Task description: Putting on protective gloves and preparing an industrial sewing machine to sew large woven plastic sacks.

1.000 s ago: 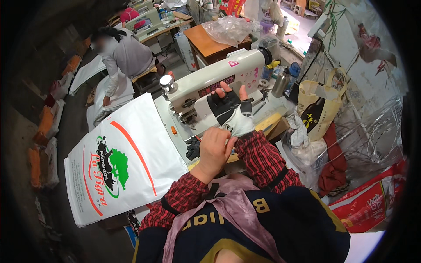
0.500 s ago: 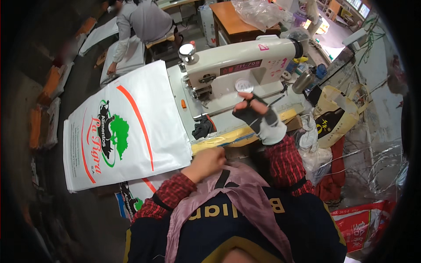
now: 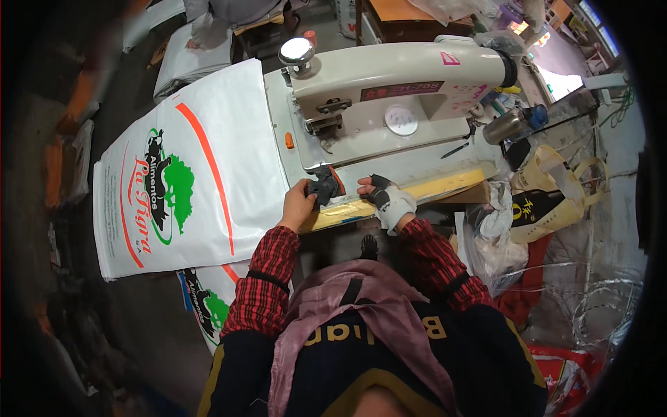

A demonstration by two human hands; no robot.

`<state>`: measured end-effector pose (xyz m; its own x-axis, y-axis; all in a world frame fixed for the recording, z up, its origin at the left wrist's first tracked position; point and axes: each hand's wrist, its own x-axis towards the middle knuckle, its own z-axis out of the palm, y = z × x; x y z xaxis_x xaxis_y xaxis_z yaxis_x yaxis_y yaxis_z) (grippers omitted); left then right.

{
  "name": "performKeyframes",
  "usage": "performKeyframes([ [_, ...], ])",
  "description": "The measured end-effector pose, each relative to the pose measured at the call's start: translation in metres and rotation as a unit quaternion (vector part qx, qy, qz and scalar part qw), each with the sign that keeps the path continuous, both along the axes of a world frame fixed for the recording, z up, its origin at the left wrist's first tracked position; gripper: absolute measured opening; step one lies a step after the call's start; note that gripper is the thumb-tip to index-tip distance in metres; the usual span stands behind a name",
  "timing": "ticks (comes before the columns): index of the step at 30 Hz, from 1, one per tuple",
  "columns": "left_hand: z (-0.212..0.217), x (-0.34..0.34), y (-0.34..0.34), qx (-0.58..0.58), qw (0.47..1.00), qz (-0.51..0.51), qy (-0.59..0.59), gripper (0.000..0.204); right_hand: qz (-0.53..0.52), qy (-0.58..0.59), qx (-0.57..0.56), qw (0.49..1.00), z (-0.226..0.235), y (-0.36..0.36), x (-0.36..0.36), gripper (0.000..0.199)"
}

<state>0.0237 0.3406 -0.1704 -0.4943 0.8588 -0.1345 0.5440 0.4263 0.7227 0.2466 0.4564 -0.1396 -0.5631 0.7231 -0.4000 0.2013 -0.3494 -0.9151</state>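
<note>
White printed sack (image 3: 187,174) lies flat on the tabletop (image 3: 278,139) beside a sewing machine (image 3: 403,90). Left hand (image 3: 297,205) pinches a dark glove (image 3: 325,185); gloved right hand (image 3: 389,198), grip half-curled, holds nothing

I see a small dark glove (image 3: 324,186) with an orange edge, crumpled and lying at the front edge of the sewing machine (image 3: 396,104) bed, just below its needle end; my bare left hand (image 3: 299,203) pinches it from the left; my right hand (image 3: 388,198), wearing a white and black fingerless glove, rests just to its right on the same bed edge, near but apart from it.
</note>
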Motion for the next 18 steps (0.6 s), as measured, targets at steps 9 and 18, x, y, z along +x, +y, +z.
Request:
performKeyframes([
  [9, 0.061, 0.006, -0.031, 0.027, 0.883, 0.049, -0.467, 0.029, 0.202, 0.018, 0.017, 0.979, 0.006, 0.002, -0.029, 0.035],
  [18, 0.109, 0.006, -0.044, 0.123, 0.963, 0.18, -0.158, 0.036, 0.245, -0.164, 0.189, 0.937, 0.134, -0.011, -0.051, 0.035],
])
